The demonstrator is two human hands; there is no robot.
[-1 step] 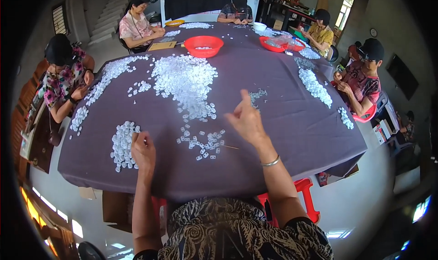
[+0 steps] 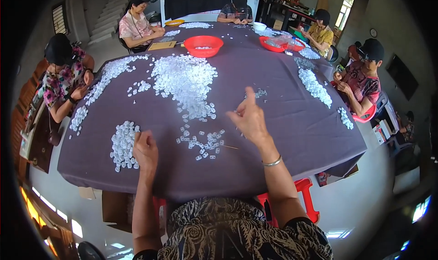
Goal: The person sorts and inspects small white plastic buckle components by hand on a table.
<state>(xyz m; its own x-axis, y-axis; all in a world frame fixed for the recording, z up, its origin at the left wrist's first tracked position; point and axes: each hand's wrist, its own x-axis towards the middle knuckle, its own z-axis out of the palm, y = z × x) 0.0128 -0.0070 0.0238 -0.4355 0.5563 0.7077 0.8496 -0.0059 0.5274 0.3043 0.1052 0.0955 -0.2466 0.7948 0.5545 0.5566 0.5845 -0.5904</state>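
Note:
My left hand [image 2: 146,151] is closed at the right edge of a pile of small white plastic pieces [image 2: 121,148]. Whatever its fingers hold, if anything, is hidden. My right hand [image 2: 252,123] is over the table with index finger stretched forward and thumb spread; I see nothing held in it. Just beyond its fingertip lies a small heap of tiny clear greyish pieces [image 2: 261,94]. Between my hands, flat white pieces with two holes [image 2: 207,144] are scattered beside a thin stick [image 2: 231,147]. A larger white heap [image 2: 182,80] spreads ahead of them.
A dark cloth [image 2: 301,137] covers the table. A red basin [image 2: 203,54] stands past the large heap; red trays [image 2: 272,46] sit at the far right. Several people sit around the table, handling small pieces, with more white piles along the left and right sides.
My left hand has shifted slightly to the right, away from the pile. My right hand has moved a little to the right, its index finger still extended.

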